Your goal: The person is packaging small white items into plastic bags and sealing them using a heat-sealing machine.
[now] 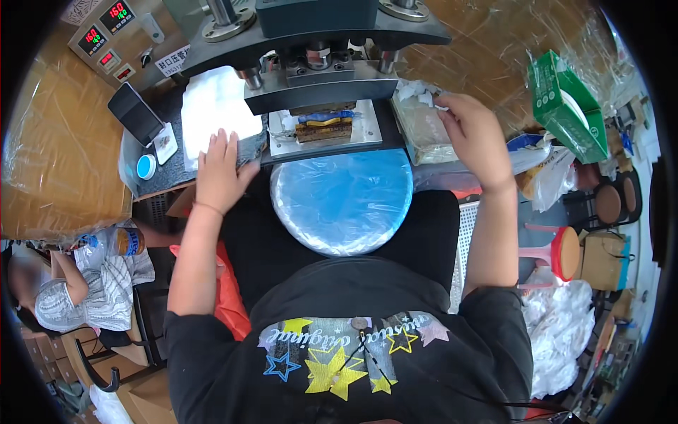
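My left hand (220,173) lies with its fingers stretched out on the lower edge of a stack of white sheets (220,106), left of a press (321,88). Under the press head, a brownish metal die block (323,132) with blue and yellow parts sits on a pale metal plate (367,127). To the right, my right hand (480,138) is closed in a pinch beside a plastic-wrapped bundle (427,134) with crumpled whitish pieces (417,92) on top. A small whitish bit shows at its fingertips; what it is stays unclear.
A round blue surface (342,201) under clear plastic lies between me and the press. A phone (135,113) leans on a stand near a small blue-lidded tub (146,167). At right stand a green box (568,106) and a stool (565,253). Another person (78,290) sits at left.
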